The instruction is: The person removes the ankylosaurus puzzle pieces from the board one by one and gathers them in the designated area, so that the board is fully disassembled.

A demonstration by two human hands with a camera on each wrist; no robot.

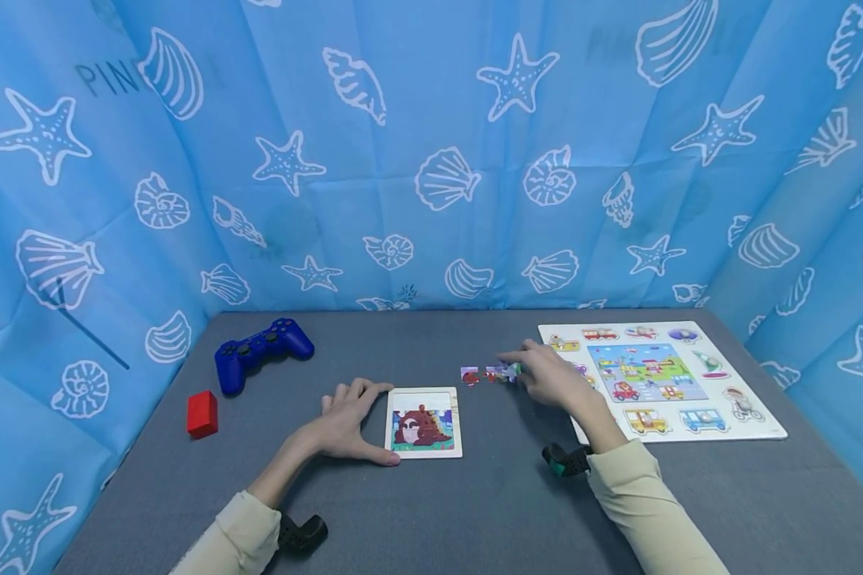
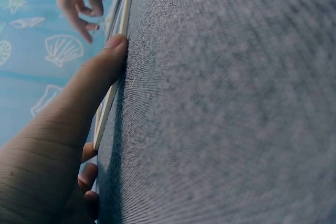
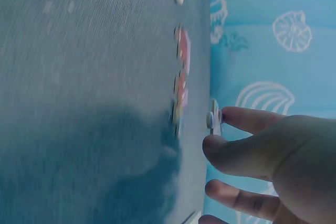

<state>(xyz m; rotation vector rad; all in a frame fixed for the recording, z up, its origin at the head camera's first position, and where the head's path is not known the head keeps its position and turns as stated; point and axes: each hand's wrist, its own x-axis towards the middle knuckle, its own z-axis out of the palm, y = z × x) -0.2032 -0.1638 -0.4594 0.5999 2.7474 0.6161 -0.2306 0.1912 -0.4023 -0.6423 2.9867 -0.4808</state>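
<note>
My left hand (image 1: 344,425) holds the small square wooden puzzle tray (image 1: 458,423) by its left side, thumb at the near corner and index finger at the far one. Inside the tray, a partly assembled picture (image 1: 423,428) fills the lower part; a pale strip of base shows at the top. To the right, my right hand (image 1: 546,379) pinches a small jigsaw piece (image 3: 214,120) between thumb and index finger, slightly above the table in the right wrist view. Under and beside those fingertips lie loose jigsaw pieces (image 1: 469,375) with red and purple print.
A large white board (image 1: 744,427) with vehicle pictures lies at the right, partly under my right hand. At the left are a blue game controller (image 1: 262,350) and a red block (image 1: 202,414). A blue shell-print curtain (image 1: 431,231) stands behind the grey table.
</note>
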